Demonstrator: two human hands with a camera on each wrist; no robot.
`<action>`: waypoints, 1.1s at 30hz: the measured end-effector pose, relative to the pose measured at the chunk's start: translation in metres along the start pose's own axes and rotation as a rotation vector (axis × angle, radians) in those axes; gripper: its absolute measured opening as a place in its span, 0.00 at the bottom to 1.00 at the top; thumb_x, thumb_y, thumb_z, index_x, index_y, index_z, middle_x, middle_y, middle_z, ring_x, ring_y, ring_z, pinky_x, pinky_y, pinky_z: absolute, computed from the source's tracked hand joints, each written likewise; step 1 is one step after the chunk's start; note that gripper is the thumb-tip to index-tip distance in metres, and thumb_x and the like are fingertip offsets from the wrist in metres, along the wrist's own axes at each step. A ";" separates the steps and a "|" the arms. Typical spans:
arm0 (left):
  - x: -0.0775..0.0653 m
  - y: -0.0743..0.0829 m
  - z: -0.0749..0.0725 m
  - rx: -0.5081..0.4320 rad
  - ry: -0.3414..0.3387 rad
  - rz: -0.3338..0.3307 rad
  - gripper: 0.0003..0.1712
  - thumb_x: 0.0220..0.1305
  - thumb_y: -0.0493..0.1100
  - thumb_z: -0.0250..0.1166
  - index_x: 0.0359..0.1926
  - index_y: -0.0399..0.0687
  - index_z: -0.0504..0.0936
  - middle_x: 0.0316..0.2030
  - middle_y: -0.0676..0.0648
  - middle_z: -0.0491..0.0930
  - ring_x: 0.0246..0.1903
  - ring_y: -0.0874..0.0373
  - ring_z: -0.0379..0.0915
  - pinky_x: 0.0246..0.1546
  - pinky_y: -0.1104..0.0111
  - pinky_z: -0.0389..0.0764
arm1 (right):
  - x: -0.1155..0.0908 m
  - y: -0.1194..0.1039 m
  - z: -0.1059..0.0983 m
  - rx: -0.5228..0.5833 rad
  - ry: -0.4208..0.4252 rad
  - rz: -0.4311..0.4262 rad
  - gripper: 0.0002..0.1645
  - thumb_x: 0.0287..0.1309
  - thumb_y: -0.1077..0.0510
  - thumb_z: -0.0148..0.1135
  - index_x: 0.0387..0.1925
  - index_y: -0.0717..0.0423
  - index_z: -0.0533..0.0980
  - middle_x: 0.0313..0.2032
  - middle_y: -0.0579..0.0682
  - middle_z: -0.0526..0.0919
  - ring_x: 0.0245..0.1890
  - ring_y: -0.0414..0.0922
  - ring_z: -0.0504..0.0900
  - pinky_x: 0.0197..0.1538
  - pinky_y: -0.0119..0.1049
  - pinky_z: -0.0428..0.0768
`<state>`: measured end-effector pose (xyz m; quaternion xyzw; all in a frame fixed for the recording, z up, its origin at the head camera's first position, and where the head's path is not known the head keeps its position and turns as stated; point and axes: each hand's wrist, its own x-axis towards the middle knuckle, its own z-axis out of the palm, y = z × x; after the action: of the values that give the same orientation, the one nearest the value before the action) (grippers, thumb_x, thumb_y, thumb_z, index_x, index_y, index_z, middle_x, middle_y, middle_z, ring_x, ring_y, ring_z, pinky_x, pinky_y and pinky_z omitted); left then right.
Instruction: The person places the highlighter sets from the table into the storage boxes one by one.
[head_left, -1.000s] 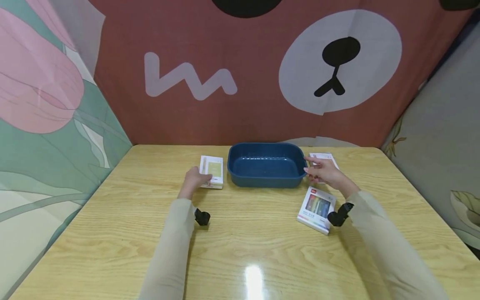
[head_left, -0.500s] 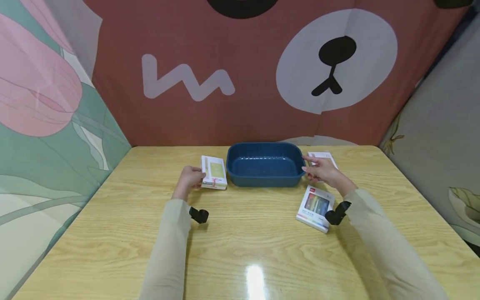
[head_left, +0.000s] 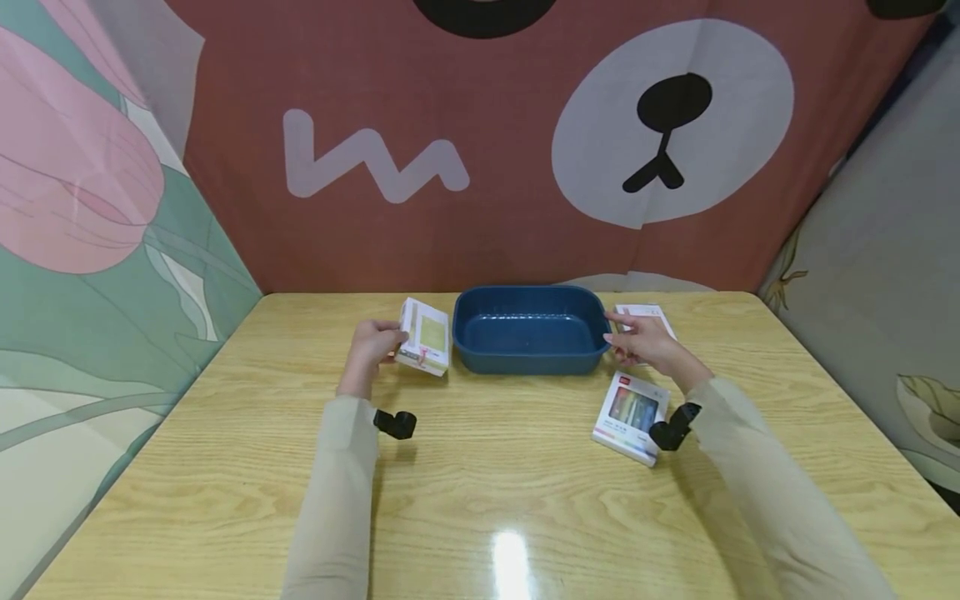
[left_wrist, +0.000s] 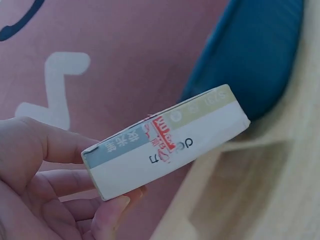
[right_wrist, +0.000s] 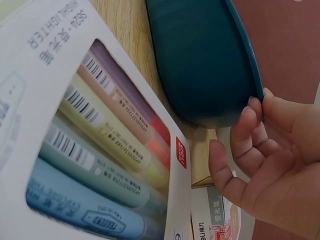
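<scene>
The left hand [head_left: 372, 340] has its thumb and fingers clamped on the left side of a white cardboard box with a yellow-green panel [head_left: 424, 335]. The box is tilted and appears clear of the desk [head_left: 480, 483], just beside the left end of a deep blue, rounded rectangular tray [head_left: 536, 364]; contact between the two cannot be confirmed. Gripping that outer side presumably leaves the tray-facing side unobstructed.

The right hand [head_left: 648, 343] pinches the tray's right rim between thumb and forefinger, the other fingers loosely bent below; this probably steadies the tray, which sits level on the desk. A flat white carton with a window onto coloured highlighters [head_left: 632, 419] lies askew in front of that hand. A second white printed box [head_left: 647, 310] lies behind it, partly hidden.
</scene>
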<state>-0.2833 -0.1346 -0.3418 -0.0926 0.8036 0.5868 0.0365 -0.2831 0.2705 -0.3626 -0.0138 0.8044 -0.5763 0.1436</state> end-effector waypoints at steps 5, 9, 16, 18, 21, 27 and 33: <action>-0.003 0.014 -0.002 -0.035 0.035 0.025 0.21 0.58 0.36 0.55 0.53 0.32 0.72 0.42 0.37 0.74 0.29 0.59 0.71 0.27 0.70 0.73 | 0.001 0.000 0.001 -0.007 0.000 -0.007 0.34 0.63 0.61 0.50 0.67 0.57 0.50 0.21 0.53 0.74 0.20 0.42 0.71 0.26 0.36 0.73; -0.006 0.026 0.000 -0.070 0.053 0.041 0.21 0.57 0.36 0.56 0.53 0.32 0.72 0.42 0.37 0.75 0.31 0.57 0.71 0.26 0.71 0.72 | 0.001 0.001 0.000 -0.014 -0.001 -0.011 0.34 0.63 0.61 0.49 0.67 0.58 0.49 0.21 0.53 0.73 0.20 0.42 0.71 0.27 0.36 0.73; -0.008 0.035 0.009 -0.090 0.052 0.056 0.21 0.56 0.36 0.58 0.52 0.33 0.74 0.40 0.37 0.76 0.28 0.58 0.72 0.24 0.71 0.73 | 0.001 0.002 0.000 -0.023 0.000 -0.016 0.34 0.63 0.61 0.49 0.67 0.57 0.49 0.22 0.53 0.73 0.19 0.41 0.71 0.27 0.36 0.74; -0.007 0.036 0.013 -0.094 0.055 0.069 0.21 0.55 0.36 0.58 0.52 0.33 0.74 0.40 0.36 0.76 0.27 0.59 0.72 0.23 0.73 0.73 | 0.001 0.002 0.000 -0.026 0.000 -0.015 0.34 0.63 0.61 0.49 0.67 0.57 0.50 0.22 0.53 0.73 0.19 0.41 0.71 0.27 0.36 0.74; -0.006 0.036 0.022 -0.097 0.059 0.088 0.21 0.55 0.36 0.58 0.51 0.32 0.74 0.41 0.36 0.76 0.26 0.59 0.72 0.22 0.73 0.73 | 0.001 0.001 0.000 -0.041 0.005 -0.015 0.34 0.63 0.62 0.49 0.67 0.58 0.50 0.23 0.54 0.73 0.19 0.41 0.71 0.26 0.36 0.75; -0.004 0.038 0.039 -0.104 0.076 0.111 0.21 0.54 0.34 0.59 0.51 0.30 0.74 0.42 0.35 0.76 0.25 0.58 0.72 0.19 0.74 0.72 | 0.001 0.000 0.001 -0.068 0.020 -0.017 0.33 0.63 0.62 0.50 0.67 0.59 0.51 0.23 0.54 0.75 0.17 0.40 0.71 0.25 0.36 0.75; 0.000 0.038 0.052 -0.088 0.098 0.131 0.20 0.54 0.35 0.61 0.49 0.30 0.75 0.42 0.36 0.76 0.29 0.56 0.73 0.19 0.76 0.70 | 0.000 -0.001 0.002 -0.080 0.012 -0.029 0.34 0.63 0.61 0.50 0.67 0.59 0.50 0.22 0.54 0.74 0.17 0.40 0.71 0.25 0.36 0.75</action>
<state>-0.2934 -0.0742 -0.3220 -0.0696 0.7822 0.6175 -0.0454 -0.2825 0.2684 -0.3626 -0.0278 0.8273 -0.5459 0.1298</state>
